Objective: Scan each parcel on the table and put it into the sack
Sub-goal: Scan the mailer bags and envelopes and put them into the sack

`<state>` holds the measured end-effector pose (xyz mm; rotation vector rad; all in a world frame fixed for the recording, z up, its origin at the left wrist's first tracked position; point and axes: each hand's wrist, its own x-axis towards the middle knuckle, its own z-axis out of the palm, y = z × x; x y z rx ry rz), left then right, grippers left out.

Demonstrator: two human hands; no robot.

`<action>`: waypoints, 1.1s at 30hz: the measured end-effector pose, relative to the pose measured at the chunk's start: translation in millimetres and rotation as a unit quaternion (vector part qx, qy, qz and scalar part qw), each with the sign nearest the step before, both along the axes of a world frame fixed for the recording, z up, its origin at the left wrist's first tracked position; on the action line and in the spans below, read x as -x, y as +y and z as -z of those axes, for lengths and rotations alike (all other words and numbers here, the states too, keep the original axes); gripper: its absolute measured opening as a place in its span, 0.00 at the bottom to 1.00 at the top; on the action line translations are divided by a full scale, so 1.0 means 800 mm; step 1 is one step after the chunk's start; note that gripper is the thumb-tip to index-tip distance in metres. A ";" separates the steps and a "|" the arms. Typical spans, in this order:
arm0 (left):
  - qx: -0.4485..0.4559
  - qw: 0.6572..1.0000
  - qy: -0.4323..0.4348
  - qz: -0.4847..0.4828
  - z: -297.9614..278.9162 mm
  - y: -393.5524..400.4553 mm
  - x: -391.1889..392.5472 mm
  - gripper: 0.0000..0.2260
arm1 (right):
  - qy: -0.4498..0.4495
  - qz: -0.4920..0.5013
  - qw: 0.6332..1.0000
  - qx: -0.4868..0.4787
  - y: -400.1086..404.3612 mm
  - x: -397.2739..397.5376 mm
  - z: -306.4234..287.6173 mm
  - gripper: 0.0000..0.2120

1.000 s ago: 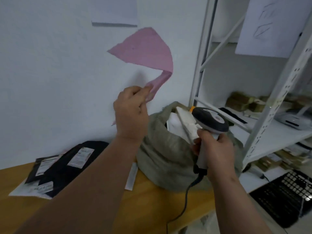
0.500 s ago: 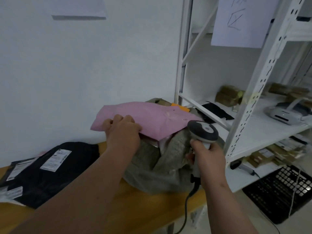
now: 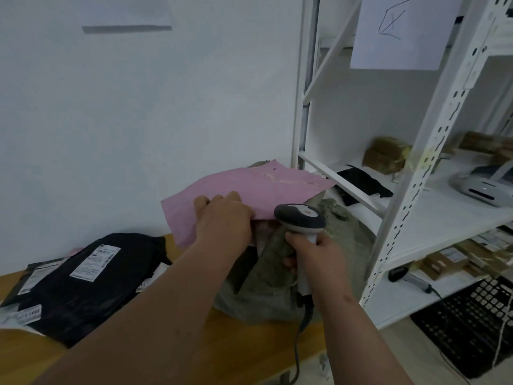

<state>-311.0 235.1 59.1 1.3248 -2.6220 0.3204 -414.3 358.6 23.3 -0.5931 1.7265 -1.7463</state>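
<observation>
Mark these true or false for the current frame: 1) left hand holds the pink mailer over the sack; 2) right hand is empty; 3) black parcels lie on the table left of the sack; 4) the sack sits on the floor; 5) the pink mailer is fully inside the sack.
1) True. The left hand grips the pink mailer above the sack.
2) False. The right hand holds the scanner by its handle.
3) True. The black parcels lie on the table, left of the sack.
4) False. The sack stands on the table, next to the white shelf.
5) False. The mailer lies flat over the sack's mouth, most of it showing.
</observation>
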 end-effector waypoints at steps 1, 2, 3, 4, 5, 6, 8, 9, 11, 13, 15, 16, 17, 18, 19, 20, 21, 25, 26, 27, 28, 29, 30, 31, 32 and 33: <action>-0.004 1.000 -0.007 0.001 0.000 -0.001 0.003 0.12 | -0.005 0.023 1.000 0.012 0.001 0.003 0.001 0.05; -0.008 1.000 -0.013 -0.001 0.001 -0.003 0.006 0.13 | -0.012 0.053 0.998 0.025 0.002 0.009 0.002 0.07; -0.015 1.000 -0.019 -0.006 0.001 -0.003 0.010 0.13 | -0.018 0.089 0.995 0.042 0.005 0.015 0.002 0.06; -0.024 0.999 -0.024 -0.009 0.002 -0.004 0.014 0.13 | -0.024 0.127 0.990 0.060 0.007 0.021 0.000 0.05; -0.037 0.999 -0.030 -0.011 0.001 -0.004 0.020 0.13 | -0.024 0.164 0.983 0.079 0.010 0.028 -0.001 0.05; -0.053 0.998 -0.035 -0.010 0.000 -0.003 0.027 0.13 | -0.021 0.192 0.976 0.097 0.012 0.033 -0.004 0.05; -0.076 0.995 -0.060 -0.002 -0.005 0.002 0.044 0.13 | -0.015 0.214 0.968 0.132 0.016 0.040 -0.009 0.05; -0.099 0.992 -0.080 0.003 -0.009 0.004 0.053 0.14 | -0.011 0.216 0.966 0.141 0.018 0.042 -0.011 0.06; -0.171 0.981 -0.090 0.024 -0.022 0.011 0.069 0.15 | -0.005 0.212 0.967 0.143 0.022 0.045 -0.010 0.08; -0.188 0.975 -0.052 0.104 -0.035 0.021 0.081 0.16 | 0.000 0.202 0.970 0.136 0.026 0.047 -0.007 0.10; -0.144 0.971 -0.037 0.185 -0.044 0.027 0.095 0.20 | 0.008 0.187 0.974 0.128 0.030 0.050 -0.005 0.11; -0.154 0.969 -0.048 0.186 -0.041 0.026 0.103 0.20 | 0.010 0.180 0.975 0.127 0.032 0.051 -0.005 0.10; -0.157 0.969 -0.079 0.171 -0.034 0.023 0.112 0.15 | 0.010 0.174 0.977 0.125 0.033 0.052 -0.005 0.10; -0.145 0.973 -0.089 0.157 -0.025 0.019 0.119 0.09 | 0.009 0.169 0.978 0.123 0.035 0.053 -0.005 0.09; -0.131 0.977 -0.088 0.144 -0.019 0.017 0.123 0.06 | 0.009 0.163 0.980 0.117 0.036 0.054 -0.006 0.08; -0.127 0.979 -0.080 0.137 -0.015 0.013 0.122 0.06 | 0.009 0.154 0.982 0.110 0.037 0.054 -0.006 0.07; -0.140 0.979 -0.073 0.131 -0.014 0.011 0.119 0.09 | 0.013 0.145 0.984 0.101 0.038 0.054 -0.006 0.06; -0.150 0.978 -0.059 0.130 -0.019 0.004 0.085 0.19 | 0.039 0.137 0.987 0.070 0.035 0.046 -0.007 0.04; -0.145 0.981 -0.027 0.127 -0.020 0.000 0.075 0.20 | 0.052 0.148 0.985 0.070 0.033 0.043 -0.008 0.04; -0.145 0.983 0.018 0.115 -0.023 -0.004 0.064 0.20 | 0.071 0.163 0.982 0.071 0.031 0.038 -0.009 0.05; -0.143 0.983 0.072 0.095 -0.025 -0.009 0.053 0.19 | 0.092 0.177 0.977 0.070 0.028 0.034 -0.011 0.08; -0.139 0.981 0.118 0.063 -0.027 -0.013 0.042 0.19 | 0.106 0.185 0.975 0.068 0.026 0.031 -0.013 0.11; -0.132 0.978 0.158 0.030 -0.028 -0.018 0.030 0.18 | 0.115 0.189 0.973 0.067 0.025 0.027 -0.017 0.13; -0.127 0.974 0.188 -0.002 -0.027 -0.022 0.018 0.17 | 0.124 0.185 0.973 0.064 0.024 0.023 -0.021 0.13; -0.128 0.968 0.216 -0.027 -0.025 -0.025 0.006 0.17 | 0.137 0.173 0.973 0.062 0.023 0.016 -0.027 0.12; -0.132 0.961 0.238 -0.046 -0.021 -0.027 -0.006 0.16 | 0.146 0.154 0.975 0.064 0.021 0.010 -0.031 0.10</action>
